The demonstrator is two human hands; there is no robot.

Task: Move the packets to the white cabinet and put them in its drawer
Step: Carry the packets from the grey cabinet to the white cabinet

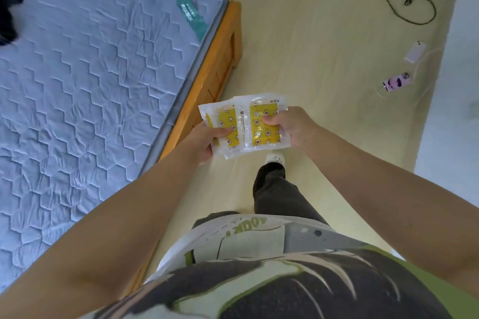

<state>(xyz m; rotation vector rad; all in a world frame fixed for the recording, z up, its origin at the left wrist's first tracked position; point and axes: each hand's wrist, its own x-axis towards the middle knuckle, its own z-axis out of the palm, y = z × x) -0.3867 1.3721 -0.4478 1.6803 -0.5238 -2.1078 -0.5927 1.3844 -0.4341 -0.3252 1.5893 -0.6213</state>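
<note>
**Head view: packets held off the bed's corner**

Just right of the bed's (90, 72) wooden edge, the left hand (207, 141) and right hand (287, 124) pinch the yellow packets (243, 124), fingers curled. Further right, open floor (324, 59) reaches a purple phone (396, 81).

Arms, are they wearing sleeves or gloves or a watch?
No gloves, rings or watch show on the left grip or right grip. The left arm and right arm are bare, no sleeves in view. The shirt has a dark, green and cream print.
</note>
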